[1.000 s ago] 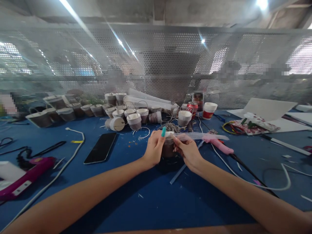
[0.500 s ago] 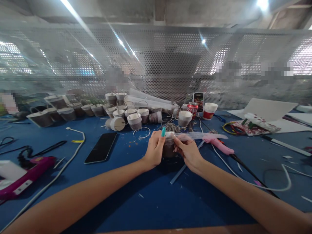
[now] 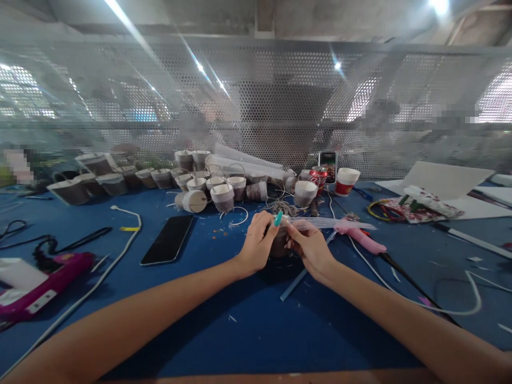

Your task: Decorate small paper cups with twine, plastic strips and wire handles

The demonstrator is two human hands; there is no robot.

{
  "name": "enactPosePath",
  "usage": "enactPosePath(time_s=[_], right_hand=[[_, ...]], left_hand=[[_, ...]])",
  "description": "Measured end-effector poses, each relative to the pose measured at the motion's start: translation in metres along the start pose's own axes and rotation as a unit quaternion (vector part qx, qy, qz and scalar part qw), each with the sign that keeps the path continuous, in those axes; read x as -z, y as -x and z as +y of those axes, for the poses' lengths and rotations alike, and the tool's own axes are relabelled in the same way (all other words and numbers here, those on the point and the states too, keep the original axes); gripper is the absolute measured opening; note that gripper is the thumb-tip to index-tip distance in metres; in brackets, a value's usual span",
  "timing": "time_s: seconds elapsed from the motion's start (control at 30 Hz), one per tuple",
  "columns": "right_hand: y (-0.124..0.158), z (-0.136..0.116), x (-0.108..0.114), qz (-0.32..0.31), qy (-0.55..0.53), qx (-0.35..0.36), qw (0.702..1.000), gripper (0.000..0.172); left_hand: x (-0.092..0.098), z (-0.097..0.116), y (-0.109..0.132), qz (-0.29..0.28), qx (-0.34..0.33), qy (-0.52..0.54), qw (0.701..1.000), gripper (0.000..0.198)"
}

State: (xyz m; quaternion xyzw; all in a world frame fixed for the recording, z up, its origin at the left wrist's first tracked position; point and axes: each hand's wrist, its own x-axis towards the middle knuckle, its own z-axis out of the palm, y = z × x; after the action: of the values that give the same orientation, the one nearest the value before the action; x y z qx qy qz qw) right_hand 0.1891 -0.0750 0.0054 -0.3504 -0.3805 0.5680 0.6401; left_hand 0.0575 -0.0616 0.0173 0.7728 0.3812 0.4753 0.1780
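Note:
In the middle of the blue table is a small brown-wrapped cup (image 3: pixel 279 246) with a pale rim, mostly covered by my fingers. My left hand (image 3: pixel 258 240) is closed around its left side, the teal-nailed thumb lying across the rim. From the other side my right hand (image 3: pixel 310 248) pinches the rim with thumb and fingertips; whether something thin is between them I cannot tell. Behind the right hand runs a bundle of clear strips (image 3: pixel 332 223), beside a pink glue gun (image 3: pixel 362 238). One translucent stick (image 3: pixel 294 285) lies just below the cup.
Several similar cups with wire handles (image 3: pixel 222 198) stand along the back. A black phone (image 3: pixel 168 240) lies left, near a magenta power strip (image 3: pixel 52 288) and white cable (image 3: pixel 116 264). A red can (image 3: pixel 319 178), stacked paper cups (image 3: pixel 346 181) and a patterned cloth bundle (image 3: pixel 424 205) are at the right.
My left thumb has shifted right, further over the cup's rim. The right hand keeps its pinch nearly unmoved. The whole view has shifted slightly.

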Motion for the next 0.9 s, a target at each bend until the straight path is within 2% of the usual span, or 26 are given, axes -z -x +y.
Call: enactPosePath(time_s=[0.23, 0.33, 0.5, 0.67, 0.8, 0.9], right_hand=[[-0.001, 0.001, 0.001, 0.002, -0.005, -0.011, 1.000, 0.027], [-0.001, 0.000, 0.000, -0.004, -0.006, -0.008, 1.000, 0.027], [0.001, -0.003, 0.000, -0.021, -0.022, -0.015, 0.999, 0.027], [0.002, -0.011, 0.002, -0.032, -0.042, -0.014, 0.998, 0.028], [0.000, -0.018, 0.004, 0.006, -0.028, -0.012, 1.000, 0.031], [-0.002, -0.020, 0.007, 0.002, -0.011, 0.002, 1.000, 0.033]], left_hand=[[0.004, -0.005, -0.001, -0.001, 0.005, 0.079, 0.997, 0.044], [0.004, -0.004, -0.003, -0.011, -0.003, 0.061, 0.998, 0.040], [0.004, -0.006, -0.004, -0.017, 0.034, 0.013, 0.999, 0.030], [0.006, -0.011, 0.000, -0.054, 0.009, 0.056, 0.997, 0.020], [0.005, -0.010, 0.003, -0.058, -0.023, 0.046, 0.997, 0.048], [0.002, -0.011, 0.004, -0.060, -0.012, 0.047, 0.997, 0.062]])
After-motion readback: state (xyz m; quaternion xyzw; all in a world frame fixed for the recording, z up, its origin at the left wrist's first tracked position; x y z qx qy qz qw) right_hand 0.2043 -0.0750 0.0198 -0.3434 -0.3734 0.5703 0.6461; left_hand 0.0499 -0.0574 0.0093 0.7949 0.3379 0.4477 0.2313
